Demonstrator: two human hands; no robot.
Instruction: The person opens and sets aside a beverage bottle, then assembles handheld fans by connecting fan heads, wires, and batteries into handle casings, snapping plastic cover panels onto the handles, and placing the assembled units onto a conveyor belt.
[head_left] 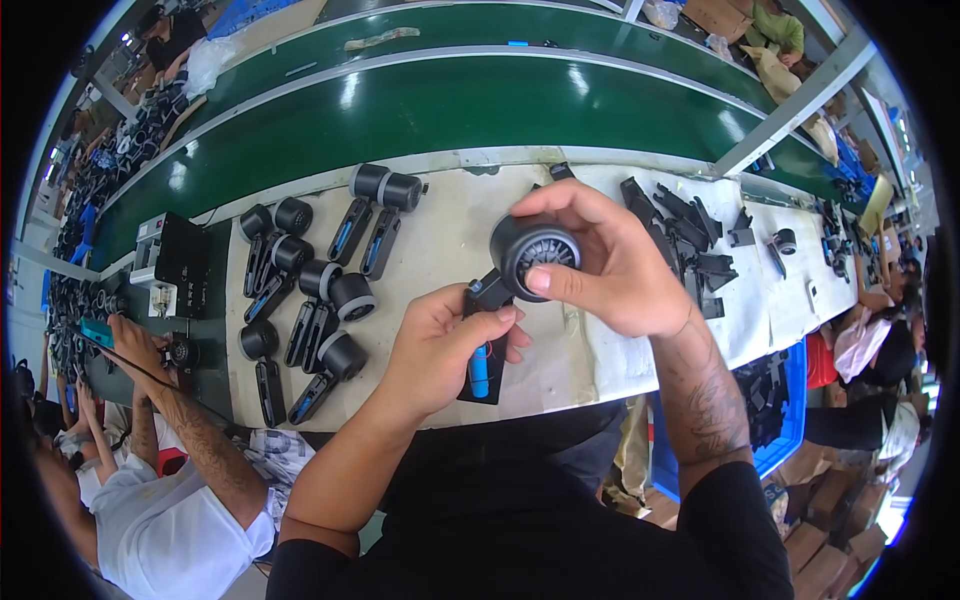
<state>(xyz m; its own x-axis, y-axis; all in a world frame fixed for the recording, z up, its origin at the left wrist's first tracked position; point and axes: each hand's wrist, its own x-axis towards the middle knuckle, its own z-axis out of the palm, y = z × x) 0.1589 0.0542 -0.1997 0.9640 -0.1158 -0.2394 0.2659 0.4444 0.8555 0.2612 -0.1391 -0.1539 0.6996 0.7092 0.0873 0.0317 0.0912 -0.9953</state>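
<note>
Between my hands, above the table, is a black handheld fan [545, 252] with a round slotted grille. My right hand [635, 280] is closed around its drum-shaped head, the thumb pressed on the grille. Below it, my left hand [435, 345] grips the handle [487, 293], thumb and fingers pinching it near the top. A blue cylindrical battery [480, 373] shows in the handle's lower part; my left fingers hide some of the handle. Several similar fans [320, 280] lie on the table to the left, some with blue showing in their handles.
Loose black plastic parts [690, 230] are piled right on the pale table cover [560, 370]. A blue crate [790, 420] of black parts stands below right. On the left are a white-and-black machine [165, 265] and a co-worker's hand [135, 350]. A green conveyor [450, 110] runs behind.
</note>
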